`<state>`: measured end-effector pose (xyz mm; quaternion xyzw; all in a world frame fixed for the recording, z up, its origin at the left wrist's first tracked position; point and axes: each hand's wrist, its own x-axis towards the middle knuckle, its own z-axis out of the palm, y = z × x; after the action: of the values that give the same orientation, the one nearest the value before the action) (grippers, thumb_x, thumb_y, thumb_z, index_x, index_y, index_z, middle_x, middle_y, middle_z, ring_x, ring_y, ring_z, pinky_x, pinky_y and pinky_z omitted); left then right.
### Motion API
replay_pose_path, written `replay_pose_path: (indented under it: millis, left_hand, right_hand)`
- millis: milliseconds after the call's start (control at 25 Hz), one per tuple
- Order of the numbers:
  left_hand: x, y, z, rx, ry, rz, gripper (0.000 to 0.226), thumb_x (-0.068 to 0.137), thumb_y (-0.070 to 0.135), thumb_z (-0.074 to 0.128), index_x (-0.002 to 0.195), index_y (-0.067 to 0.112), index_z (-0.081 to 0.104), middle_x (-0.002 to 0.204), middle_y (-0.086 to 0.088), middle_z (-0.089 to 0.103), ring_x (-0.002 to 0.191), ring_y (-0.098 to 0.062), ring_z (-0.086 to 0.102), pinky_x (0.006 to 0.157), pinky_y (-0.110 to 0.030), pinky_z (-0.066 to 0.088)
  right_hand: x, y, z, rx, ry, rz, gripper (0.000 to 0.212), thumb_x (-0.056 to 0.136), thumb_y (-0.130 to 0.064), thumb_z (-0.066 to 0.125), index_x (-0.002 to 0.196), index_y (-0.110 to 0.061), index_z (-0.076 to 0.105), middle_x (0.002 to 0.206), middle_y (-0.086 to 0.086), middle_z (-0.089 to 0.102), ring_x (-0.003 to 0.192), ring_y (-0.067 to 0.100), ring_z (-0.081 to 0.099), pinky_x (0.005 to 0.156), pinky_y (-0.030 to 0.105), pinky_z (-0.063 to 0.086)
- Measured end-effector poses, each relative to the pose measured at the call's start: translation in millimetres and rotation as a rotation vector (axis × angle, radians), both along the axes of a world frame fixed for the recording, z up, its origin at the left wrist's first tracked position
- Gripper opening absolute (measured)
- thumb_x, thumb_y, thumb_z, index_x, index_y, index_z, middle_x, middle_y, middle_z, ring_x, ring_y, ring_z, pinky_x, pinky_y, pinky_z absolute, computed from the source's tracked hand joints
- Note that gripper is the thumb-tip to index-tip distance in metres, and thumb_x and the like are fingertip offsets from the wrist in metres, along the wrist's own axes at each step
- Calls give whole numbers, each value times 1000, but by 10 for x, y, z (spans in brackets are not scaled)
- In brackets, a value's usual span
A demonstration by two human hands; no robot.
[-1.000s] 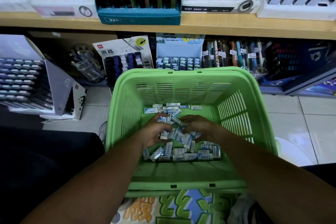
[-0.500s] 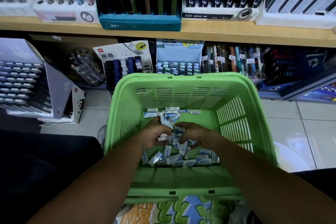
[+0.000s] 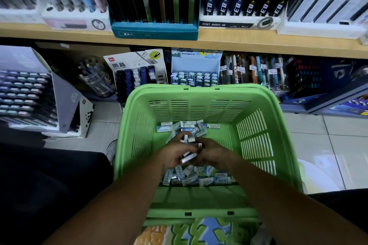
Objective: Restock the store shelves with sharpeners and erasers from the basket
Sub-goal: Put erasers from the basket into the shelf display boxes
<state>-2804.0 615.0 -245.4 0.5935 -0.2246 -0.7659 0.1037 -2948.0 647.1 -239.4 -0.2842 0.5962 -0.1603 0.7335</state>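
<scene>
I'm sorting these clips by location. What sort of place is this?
Most likely a stationery shop aisle. A wooden shelf carries display boxes of pencils, price-tagged pens stand below, and both hands dig in a green basket of small wrapped erasers.

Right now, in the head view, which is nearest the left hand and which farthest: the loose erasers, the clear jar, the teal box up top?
1. Loose erasers, in the basket just under the left hand.
2. Clear jar, lower shelf, to the left.
3. Teal box, upper shelf, farthest.
</scene>
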Motion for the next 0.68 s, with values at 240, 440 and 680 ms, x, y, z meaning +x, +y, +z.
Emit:
replay_pose_path:
  millis: [240, 440, 680]
  left_hand:
    - [-3, -21, 127, -44, 9, -45, 68, 81, -5, 70, 142, 17, 48, 124, -2, 52, 98, -19, 61, 76, -36, 56]
    - [-93, -12, 275, 21, 96, 125, 75, 75, -11, 64, 142, 18, 44, 130, -15, 48, 107, -36, 62, 76, -45, 60]
    - [-99, -70, 563, -95, 98, 138, 58, 79, -7, 64, 133, 14, 57, 125, -23, 63, 96, -36, 63, 61, -34, 56]
  right_hand:
    - [-136, -33, 135, -127, 6, -138, 55, 70, 25, 71, 117, -2, 64, 111, 24, 69, 103, 36, 70, 88, 47, 58]
    - [-218, -74, 394, -140, -31, -95, 58, 70, 25, 69, 119, -7, 65, 107, 25, 70, 94, 35, 71, 90, 52, 57]
    - [-250, -91, 710, -285, 39, -49, 60, 70, 21, 73, 123, -4, 59, 112, 24, 68, 94, 31, 70, 89, 50, 58]
